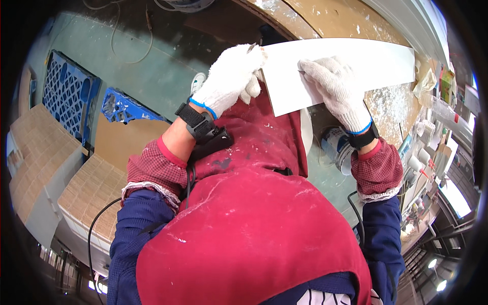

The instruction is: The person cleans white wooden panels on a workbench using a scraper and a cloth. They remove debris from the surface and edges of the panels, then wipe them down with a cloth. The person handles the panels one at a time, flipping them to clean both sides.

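A white flat panel (376, 61) with one curved long edge lies across my lap and reaches over the bench. My left hand (229, 79), in a white knit glove, is closed at the panel's left end, fingers curled by its edge. A small dark tip shows at its top finger. Over the panel's face, my right hand (335, 89), gloved the same way, has its fingers pressed together. Something thin and dark peeks out by its fingertips, too small to name. Black straps circle both wrists.
Paint-spattered bench (389, 104) stands under the panel's right part. A paint bucket (336, 147) sits below my right wrist. Blue plastic pallets (68, 94) and stacks of tan-topped panels (94, 195) stand to the left. A cable (117, 35) trails over the green floor.
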`<state>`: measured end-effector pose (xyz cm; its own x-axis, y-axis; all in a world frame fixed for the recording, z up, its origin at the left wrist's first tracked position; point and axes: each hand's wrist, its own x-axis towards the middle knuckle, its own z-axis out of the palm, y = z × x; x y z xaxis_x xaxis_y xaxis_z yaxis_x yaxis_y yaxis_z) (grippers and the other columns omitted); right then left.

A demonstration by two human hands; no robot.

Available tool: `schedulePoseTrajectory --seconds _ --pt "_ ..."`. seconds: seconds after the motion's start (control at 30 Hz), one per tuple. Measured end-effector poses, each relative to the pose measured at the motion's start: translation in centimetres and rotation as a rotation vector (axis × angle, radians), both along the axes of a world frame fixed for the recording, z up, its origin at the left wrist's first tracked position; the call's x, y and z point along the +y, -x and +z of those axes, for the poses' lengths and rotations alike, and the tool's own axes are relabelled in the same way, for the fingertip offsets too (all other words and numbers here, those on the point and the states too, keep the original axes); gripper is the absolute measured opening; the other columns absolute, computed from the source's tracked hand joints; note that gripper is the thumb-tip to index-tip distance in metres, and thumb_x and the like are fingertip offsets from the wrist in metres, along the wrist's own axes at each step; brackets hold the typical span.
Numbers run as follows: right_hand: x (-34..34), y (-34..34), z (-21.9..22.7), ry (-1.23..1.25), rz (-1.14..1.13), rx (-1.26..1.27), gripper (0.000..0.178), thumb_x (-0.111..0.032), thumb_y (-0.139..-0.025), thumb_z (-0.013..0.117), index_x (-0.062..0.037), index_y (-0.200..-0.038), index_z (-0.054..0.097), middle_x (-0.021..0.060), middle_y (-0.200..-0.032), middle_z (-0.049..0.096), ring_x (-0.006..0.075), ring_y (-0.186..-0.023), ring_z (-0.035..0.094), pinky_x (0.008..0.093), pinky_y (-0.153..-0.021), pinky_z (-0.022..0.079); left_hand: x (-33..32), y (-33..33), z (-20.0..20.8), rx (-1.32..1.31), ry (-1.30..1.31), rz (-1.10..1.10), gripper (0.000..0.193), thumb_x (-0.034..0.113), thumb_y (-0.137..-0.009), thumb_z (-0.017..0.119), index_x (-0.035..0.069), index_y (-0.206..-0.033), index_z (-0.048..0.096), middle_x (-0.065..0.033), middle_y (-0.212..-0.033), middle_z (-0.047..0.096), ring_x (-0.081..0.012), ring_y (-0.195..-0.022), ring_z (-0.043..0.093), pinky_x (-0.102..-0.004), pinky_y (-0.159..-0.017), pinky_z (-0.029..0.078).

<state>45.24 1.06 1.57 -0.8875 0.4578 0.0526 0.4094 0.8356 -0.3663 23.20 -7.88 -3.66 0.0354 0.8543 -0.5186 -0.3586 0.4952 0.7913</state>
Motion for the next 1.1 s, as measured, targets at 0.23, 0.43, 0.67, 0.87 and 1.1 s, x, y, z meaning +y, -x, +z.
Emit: schedulePoseTrajectory --seconds 0.23,0.43,0.67,0.87,1.1 --pt "-1.1 -1.2 -0.7 0.196 0.141 0.016 0.028 -0.006 -0.078 0.061 -0.0073 -0.105 0.067 0.0079 -0.092 0.065 0.0250 -0.088 0.062 0.0364 -0.076 0.048 -0.1 -0.2 -0.1 0.028 0.031 0.030 0.030 0.031 -0.092 0.056 0.003 -0.082 0.058 -0.0044 -0.058 0.055 -0.0111 -0.041 0.052 -0.0236 -0.035 0.041" --pt "-0.7 0.6 -0.9 0.028 0.090 0.050 0.035 -0.005 -0.076 0.061 -0.0075 -0.111 0.065 0.0084 -0.094 0.066 0.0270 -0.089 0.062 0.0381 -0.078 0.048 0.0 -0.2 0.2 0.030 0.030 0.005 0.029 0.032 -0.093 0.057 0.004 -0.085 0.059 -0.0024 -0.059 0.056 -0.0097 -0.039 0.047 -0.0231 -0.034 0.035" --pt "-1.9 0.5 -0.9 0.127 0.149 0.099 0.036 -0.002 -0.075 0.065 -0.0070 -0.111 0.065 0.0085 -0.089 0.065 0.0251 -0.085 0.063 0.0352 -0.074 0.051 -0.2 -0.5 1.0 0.051 0.030 0.051 0.028 0.031 -0.093 0.056 0.005 -0.084 0.059 -0.0024 -0.059 0.056 -0.0095 -0.040 0.048 -0.0231 -0.034 0.034" --pt "-1.9 1.8 -1.3 0.085 0.171 0.138 0.039 -0.004 -0.074 0.061 -0.0075 -0.113 0.064 0.0083 -0.097 0.065 0.0279 -0.090 0.061 0.0402 -0.081 0.047 0.0 -0.5 0.7 0.056 0.019 0.029 0.029 0.032 -0.094 0.055 0.005 -0.084 0.059 -0.0025 -0.058 0.056 -0.0097 -0.039 0.048 -0.0237 -0.035 0.035" --pt "-1.9 1.1 -0.7 0.264 0.065 0.187 0.032 0.001 -0.080 0.059 -0.0050 -0.111 0.066 0.0107 -0.094 0.066 0.0269 -0.082 0.064 0.0360 -0.072 0.051 -0.2 0.0 1.1 0.117 0.016 -0.018 0.030 0.033 -0.093 0.056 0.006 -0.083 0.059 -0.0019 -0.054 0.054 -0.0100 -0.038 0.047 -0.0241 -0.035 0.035"
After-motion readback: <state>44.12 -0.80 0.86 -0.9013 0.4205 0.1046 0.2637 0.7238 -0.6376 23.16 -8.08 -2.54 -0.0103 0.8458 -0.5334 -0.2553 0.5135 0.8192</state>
